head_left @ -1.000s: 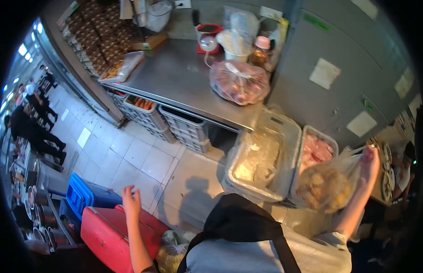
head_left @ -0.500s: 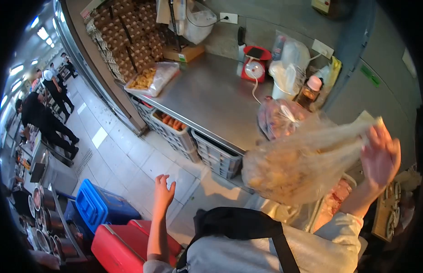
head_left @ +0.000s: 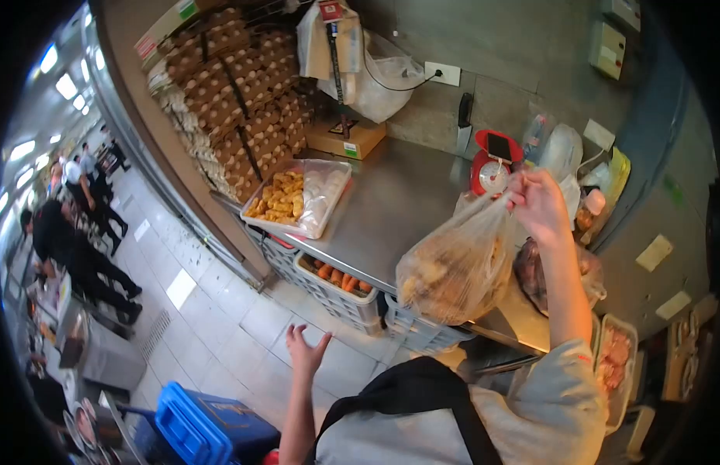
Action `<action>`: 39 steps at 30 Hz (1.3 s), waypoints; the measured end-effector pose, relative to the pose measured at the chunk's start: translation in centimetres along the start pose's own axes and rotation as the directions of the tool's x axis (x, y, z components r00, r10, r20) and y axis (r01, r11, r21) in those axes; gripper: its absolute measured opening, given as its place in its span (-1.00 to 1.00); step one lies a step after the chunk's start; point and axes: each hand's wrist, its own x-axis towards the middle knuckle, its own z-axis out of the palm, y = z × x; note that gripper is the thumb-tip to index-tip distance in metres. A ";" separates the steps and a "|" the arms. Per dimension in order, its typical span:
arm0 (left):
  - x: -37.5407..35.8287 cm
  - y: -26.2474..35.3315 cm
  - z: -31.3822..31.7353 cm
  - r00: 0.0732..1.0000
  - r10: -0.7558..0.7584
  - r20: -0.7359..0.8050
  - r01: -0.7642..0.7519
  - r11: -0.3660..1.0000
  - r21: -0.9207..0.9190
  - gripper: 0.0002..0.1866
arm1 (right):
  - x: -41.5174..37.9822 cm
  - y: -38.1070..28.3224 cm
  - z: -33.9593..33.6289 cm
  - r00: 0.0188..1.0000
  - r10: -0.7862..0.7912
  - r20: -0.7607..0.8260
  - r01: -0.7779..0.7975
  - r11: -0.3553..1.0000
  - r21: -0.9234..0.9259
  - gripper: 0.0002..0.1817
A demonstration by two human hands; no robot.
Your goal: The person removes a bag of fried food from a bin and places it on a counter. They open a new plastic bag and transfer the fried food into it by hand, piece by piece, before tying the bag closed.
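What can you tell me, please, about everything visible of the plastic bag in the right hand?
The plastic bag looks thin, see-through and slightly cloudy, with many creases. Its top is gathered into a narrow neck gripped by the right hand. Below, it hangs at a slant, bulging toward the lower left with lumpy, yellowish-brown contents that I cannot identify. In this view it overlaps the front edge of the metal table; whether they touch is unclear.
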 end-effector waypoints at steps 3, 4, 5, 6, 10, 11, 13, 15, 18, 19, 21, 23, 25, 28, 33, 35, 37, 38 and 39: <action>8.8 2.1 3.2 0.973 0.170 -0.153 -0.186 0.978 -0.094 -0.30 | 4.6 0.1 0.4 0.997 -0.078 -0.016 0.076 0.993 -0.095 -0.80; 12.0 2.7 4.7 0.946 0.215 -0.243 -0.256 0.955 -0.149 -0.25 | 5.9 0.1 0.3 0.998 -0.065 0.023 0.068 0.988 -0.140 -0.79; 14.4 3.3 6.2 0.913 0.238 -0.331 -0.317 0.925 -0.209 -0.20 | 7.3 0.0 0.2 0.996 -0.083 0.021 0.086 0.984 -0.159 -0.79; 16.1 4.5 6.9 0.913 0.220 -0.344 -0.269 0.958 -0.101 -0.14 | 8.4 -0.1 0.2 0.995 -0.096 0.026 0.099 0.978 -0.185 -0.77; 22.6 4.8 10.4 0.893 0.220 -0.393 -0.232 0.973 0.016 0.03 | 12.4 -1.1 0.7 0.999 -0.041 0.018 0.043 0.983 -0.179 -0.74; 24.0 4.4 11.2 0.900 0.215 -0.379 -0.235 0.972 -0.007 0.04 | 13.5 -1.2 1.2 0.998 -0.058 0.004 0.057 0.982 -0.179 -0.74; 24.9 4.4 11.4 0.900 0.198 -0.387 -0.234 0.971 -0.047 0.04 | 15.2 -1.1 1.8 0.994 -0.092 0.059 0.104 0.962 -0.253 -0.77; 25.5 3.5 11.0 0.903 0.161 -0.397 -0.211 0.974 -0.085 0.05 | 15.8 -0.3 2.2 0.994 -0.105 0.040 0.111 0.965 -0.238 -0.80; 27.2 0.9 9.8 0.910 0.192 -0.367 -0.252 0.960 -0.122 0.05 | 16.3 1.9 2.2 0.985 -0.169 -0.039 0.158 0.969 -0.189 -0.86; 27.8 0.2 9.3 0.903 0.262 -0.340 -0.289 0.957 -0.029 0.04 | 16.6 2.8 1.6 0.967 -0.227 -0.115 0.208 0.966 -0.156 -0.89; 28.0 -0.2 8.8 0.906 0.319 -0.277 -0.340 0.940 -0.029 0.02 | 16.8 4.1 -0.4 0.955 -0.267 -0.131 0.241 0.952 -0.188 -0.91; 27.8 1.8 7.3 0.892 0.400 -0.211 -0.374 0.915 0.154 -0.01 | 15.7 5.1 -0.9 0.911 -0.323 -0.256 0.193 0.883 -0.428 -0.86; 26.9 5.1 6.3 0.850 0.409 -0.332 -0.432 0.902 0.005 -0.07 | 13.9 5.4 -0.9 0.907 -0.318 -0.276 0.132 0.838 -0.530 -0.82; 26.3 13.1 8.1 0.835 0.537 -0.117 -0.475 0.597 -0.647 -0.19 | 11.6 7.4 -0.8 0.915 -0.199 -0.351 -0.037 0.825 -0.564 -0.78; 26.2 29.9 10.4 -0.068 0.967 -0.244 -0.846 -0.186 -0.500 -0.49 | 9.2 9.8 0.3 0.856 -0.315 -0.410 0.027 0.819 -0.573 -0.66; 26.8 33.4 12.3 -0.242 0.933 -0.265 -0.818 -0.343 -0.461 -0.51 | 8.0 10.5 0.8 0.855 -0.316 -0.410 0.037 0.827 -0.561 -0.56; 27.7 35.4 13.5 -0.232 0.971 0.064 -0.972 -0.229 -0.048 -0.53 | 6.6 10.6 0.8 0.798 -0.429 -0.423 0.115 0.798 -0.592 -0.50; 28.5 35.3 13.4 -0.140 0.970 0.199 -0.990 -0.140 -0.014 -0.51 | 5.8 10.5 0.3 0.790 -0.436 -0.430 0.114 0.795 -0.596 -0.50; 29.7 35.3 12.8 -0.043 0.944 0.326 -0.998 -0.057 0.034 -0.50 | 4.9 10.6 -0.6 0.753 -0.456 -0.474 0.141 0.816 -0.561 -0.47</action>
